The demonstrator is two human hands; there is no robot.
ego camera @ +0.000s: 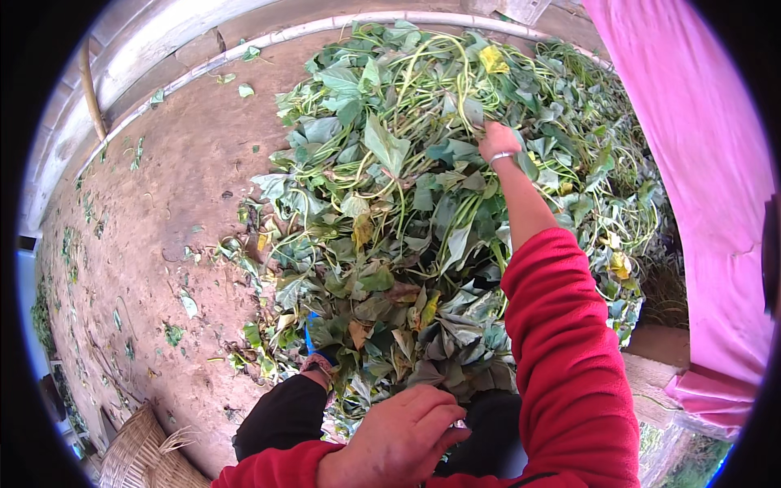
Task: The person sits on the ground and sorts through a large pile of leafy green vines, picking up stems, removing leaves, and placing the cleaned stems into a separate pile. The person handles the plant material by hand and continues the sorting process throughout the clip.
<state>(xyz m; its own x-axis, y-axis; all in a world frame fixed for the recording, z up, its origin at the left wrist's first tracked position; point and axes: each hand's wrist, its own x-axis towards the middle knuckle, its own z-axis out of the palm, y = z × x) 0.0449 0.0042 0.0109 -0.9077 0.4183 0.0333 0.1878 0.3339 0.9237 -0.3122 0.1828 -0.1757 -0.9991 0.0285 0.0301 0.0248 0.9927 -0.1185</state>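
A big heap of cut leafy vines (390, 201), green with some yellow and brown leaves, lies on the ground before me. My right hand (500, 141), with a bracelet at the wrist, reaches into the upper right of the heap and grips vine stems; its fingertips are partly hidden by leaves. My left hand (403, 433) is near my body, low in the picture, its back up and fingers curled above my lap. Whether it holds anything cannot be seen.
Bare earth floor (183, 213) with scattered leaves lies left of the heap. A pole (293, 30) curves behind it. A pink cloth (708, 183) hangs at the right, above a wooden beam (650, 378). A woven basket (137, 451) stands at the lower left.
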